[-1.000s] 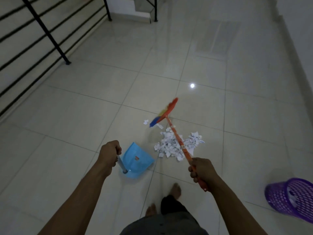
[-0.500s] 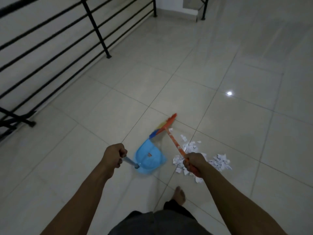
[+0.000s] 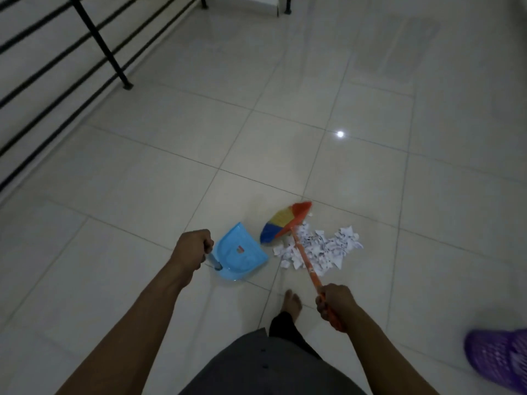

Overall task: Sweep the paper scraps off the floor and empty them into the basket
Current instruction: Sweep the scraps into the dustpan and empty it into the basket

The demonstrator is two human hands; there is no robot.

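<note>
Sweeping step: left hand (image 3: 191,252) grip on blue plastic dustpan (image 3: 242,253), right hand (image 3: 333,305) grip on orange-handled broom (image 3: 286,222); next, draw white paper scraps (image 3: 320,249) leftward into pan, purple mesh basket (image 3: 499,359) well apart.

Light blue dustpan (image 3: 242,253), broom (image 3: 285,223) with orange handle and blue, yellow and orange-red bristles, white paper scraps (image 3: 328,248) with dark print, purple mesh basket (image 3: 497,357), pale glossy tiled floor (image 3: 171,166), black railing (image 3: 99,44)
</note>
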